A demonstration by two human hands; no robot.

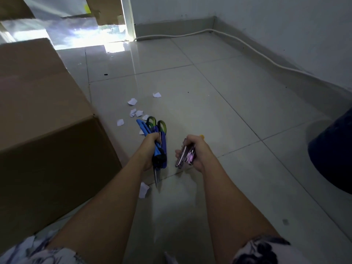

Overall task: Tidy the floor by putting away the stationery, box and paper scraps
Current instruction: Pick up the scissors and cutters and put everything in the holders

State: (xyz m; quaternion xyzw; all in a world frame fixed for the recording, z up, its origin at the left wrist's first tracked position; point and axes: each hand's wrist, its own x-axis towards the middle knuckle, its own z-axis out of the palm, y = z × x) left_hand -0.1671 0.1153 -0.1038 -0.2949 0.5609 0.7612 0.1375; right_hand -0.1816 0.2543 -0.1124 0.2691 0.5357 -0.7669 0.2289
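Blurrily, left hand (150,147) grips scissors (161,126), blue tools (142,125) unclear; right hand (199,149) grips stapler (185,155).

1. No text, label, brand or number can be read anywhere.
2. The cardboard box (47,111) shows plain brown sides.
3. The scissors (156,175) and stapler (185,155) are too blurred to show any marking.

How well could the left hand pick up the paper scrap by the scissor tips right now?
Probably not: the left hand is full, gripping the scissors and a blue cutter, though the paper scrap lies close and uncovered.
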